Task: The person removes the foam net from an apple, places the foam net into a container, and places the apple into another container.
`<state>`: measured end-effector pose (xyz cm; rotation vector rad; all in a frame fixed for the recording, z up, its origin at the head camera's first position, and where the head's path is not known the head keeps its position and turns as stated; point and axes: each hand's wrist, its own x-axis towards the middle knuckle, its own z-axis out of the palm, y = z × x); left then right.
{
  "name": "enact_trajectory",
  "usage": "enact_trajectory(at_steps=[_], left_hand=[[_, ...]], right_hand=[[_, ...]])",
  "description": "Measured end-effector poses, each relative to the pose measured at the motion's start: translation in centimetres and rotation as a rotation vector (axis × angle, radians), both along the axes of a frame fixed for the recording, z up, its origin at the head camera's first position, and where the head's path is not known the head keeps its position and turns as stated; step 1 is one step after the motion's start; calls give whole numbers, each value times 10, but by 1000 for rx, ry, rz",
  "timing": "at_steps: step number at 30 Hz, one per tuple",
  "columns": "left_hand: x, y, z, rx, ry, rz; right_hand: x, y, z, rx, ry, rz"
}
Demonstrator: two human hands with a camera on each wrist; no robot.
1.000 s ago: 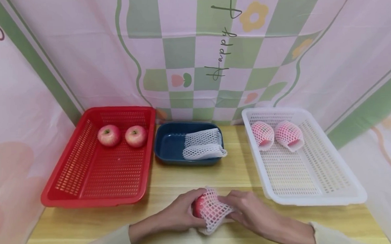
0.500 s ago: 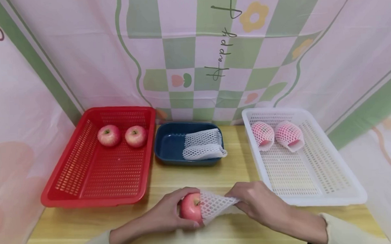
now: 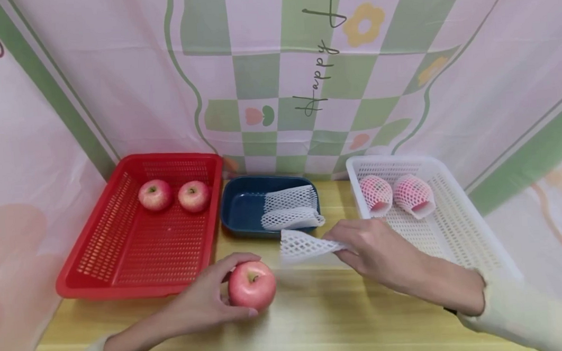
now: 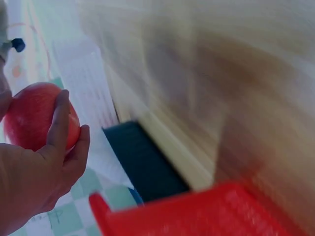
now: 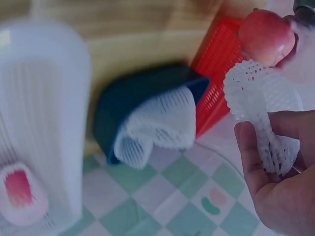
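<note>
In the head view my left hand (image 3: 206, 301) grips a bare red apple (image 3: 252, 286) from its left side, thumb and fingers round it, stem upward. To the right, my right hand (image 3: 375, 252) pinches one end of a white foam net sleeve (image 3: 306, 246), whose free end points left and stands apart from the apple. The right wrist view shows the net (image 5: 258, 93) bunched between thumb and fingers. Just behind it, a dark blue tray (image 3: 242, 212) bears more white foam nets (image 3: 292, 209).
At left stands a red basket (image 3: 152, 262) with two bare apples (image 3: 174, 196). A white basket (image 3: 432, 231) at right has two netted apples (image 3: 396, 196); my right forearm passes over its near part. A patterned cloth (image 3: 281, 80) hangs behind the wooden table (image 3: 317, 327).
The foam net has come off the apple. My left hand has moved left with the bare apple, while the right hand has gone up and away with the net.
</note>
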<state>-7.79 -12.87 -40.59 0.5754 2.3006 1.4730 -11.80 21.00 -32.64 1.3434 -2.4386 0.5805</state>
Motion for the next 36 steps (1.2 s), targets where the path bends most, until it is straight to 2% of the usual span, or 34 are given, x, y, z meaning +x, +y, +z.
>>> enact_trajectory(at_steps=[5, 14, 19, 21, 27, 32, 36], left_hand=[[-2, -23, 15, -58, 11, 68], [-15, -63, 37, -107, 35, 218], [-25, -87, 44, -165, -21, 305], [-29, -97, 43, -176, -32, 329], [-44, -125, 35, -211, -6, 354], [-57, -141, 26, -233, -47, 374], [-66, -150, 17, -226, -70, 391]], right_hand=[[-16, -4, 17, 41, 52, -12], [-53, -15, 35, 138, 39, -84], [-78, -29, 39, 179, -12, -103], [-87, -35, 39, 204, -39, -114], [-115, -52, 33, 258, -88, -145], [-131, -66, 25, 313, -171, -207], [-142, -75, 15, 337, -200, -216]])
